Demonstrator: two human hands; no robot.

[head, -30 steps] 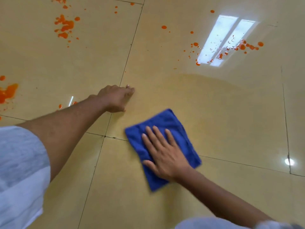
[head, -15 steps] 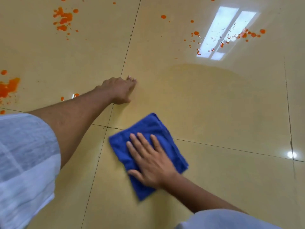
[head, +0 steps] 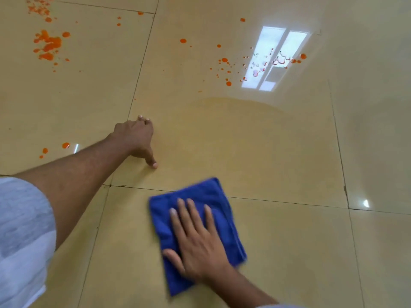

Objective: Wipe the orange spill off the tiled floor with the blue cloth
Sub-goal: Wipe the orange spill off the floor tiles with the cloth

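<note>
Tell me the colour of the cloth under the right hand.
Deep blue, plain; the cloth shows in the head view.

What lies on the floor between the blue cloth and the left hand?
In the head view, only bare floor tile and one dark grout line lie between the blue cloth and the left hand; no orange drops show there.

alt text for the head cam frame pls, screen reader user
A person's right hand presses flat on a folded blue cloth lying on a glossy beige tiled floor, while the left hand braces on the floor ahead. Orange spill splatters remain farther off at upper left and beside a bright window reflection; the tiles near the cloth show no orange drops.
</note>
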